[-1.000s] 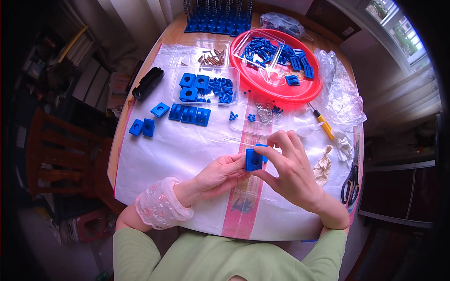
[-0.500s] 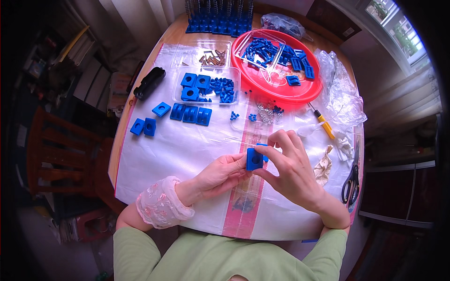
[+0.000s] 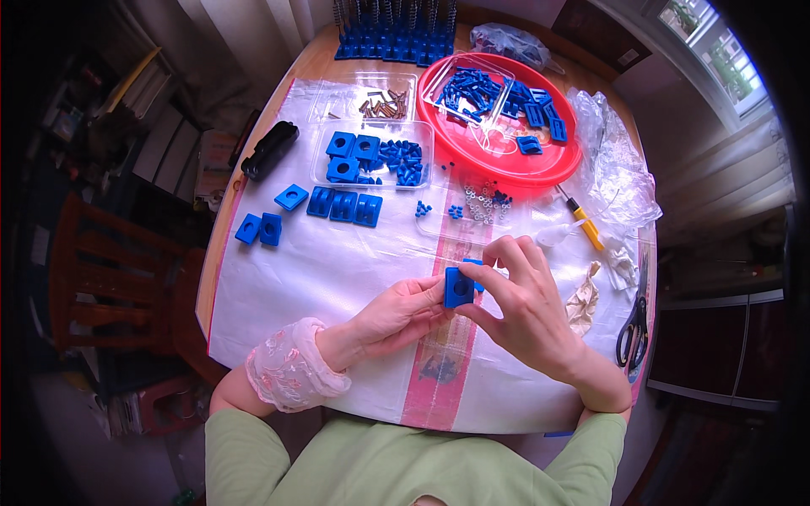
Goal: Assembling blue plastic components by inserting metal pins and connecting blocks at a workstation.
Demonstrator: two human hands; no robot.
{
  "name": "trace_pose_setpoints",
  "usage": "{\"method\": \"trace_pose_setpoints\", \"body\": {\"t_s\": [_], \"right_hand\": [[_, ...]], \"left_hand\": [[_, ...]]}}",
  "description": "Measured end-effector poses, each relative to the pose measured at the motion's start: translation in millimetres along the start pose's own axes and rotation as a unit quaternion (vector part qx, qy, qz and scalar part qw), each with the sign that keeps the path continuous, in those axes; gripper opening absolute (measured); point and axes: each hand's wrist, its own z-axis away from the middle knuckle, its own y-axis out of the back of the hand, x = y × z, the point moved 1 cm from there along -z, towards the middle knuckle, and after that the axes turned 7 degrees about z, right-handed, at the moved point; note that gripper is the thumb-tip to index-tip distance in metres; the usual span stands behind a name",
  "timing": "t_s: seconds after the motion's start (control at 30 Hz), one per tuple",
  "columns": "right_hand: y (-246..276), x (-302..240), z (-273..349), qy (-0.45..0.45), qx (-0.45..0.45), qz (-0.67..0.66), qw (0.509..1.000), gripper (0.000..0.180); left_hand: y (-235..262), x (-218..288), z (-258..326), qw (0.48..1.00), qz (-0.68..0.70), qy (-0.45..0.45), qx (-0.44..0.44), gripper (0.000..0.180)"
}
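Above the middle of the white table covering (image 3: 312,278), both hands hold one blue plastic block (image 3: 459,288) with a round hole in its face. My left hand (image 3: 403,315) pinches it at its left edge, fingers closed together. My right hand (image 3: 531,304) grips it from the right, with thumb below and forefinger on the top edge. Another blue part shows just behind the block, partly hidden by my right fingers; I cannot tell whether it is joined to it. Left of my hands lie loose blue blocks (image 3: 291,197) and a row of ribbed blue pieces (image 3: 342,206).
A clear tray (image 3: 319,174) holds blue blocks and small blue pieces; copper-coloured pins (image 3: 384,106) lie behind. A red round tray (image 3: 548,173) carries blue parts. Metal nuts (image 3: 483,207), a yellow-handled screwdriver (image 3: 585,226), black scissors (image 3: 631,336) and crumpled plastic (image 3: 612,169) surround the work area.
Almost nothing differs. Both hands keep the same hold on the blue block, and the whole picture has shifted very slightly.
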Motion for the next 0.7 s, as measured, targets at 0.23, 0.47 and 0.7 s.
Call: {"method": "trace_pose_setpoints", "body": {"t_s": [0.23,0.47,0.7], "right_hand": [[-1.1,0.5,-0.4,0.003,0.003,0.002,1.000,0.046],[-2.1,0.4,-0.2,0.004,0.004,0.000,1.000,0.046],[-2.4,1.5,-0.3,0.007,0.002,0.002,1.000,0.045]], "left_hand": [[1.1,0.4,-0.2,1.000,-0.002,0.003,0.001,0.040],[2.6,1.0,0.9,1.000,-0.011,0.005,-0.001,0.040],[4.3,-0.3,-0.1,1.000,0.004,0.001,0.007,0.038]]}}
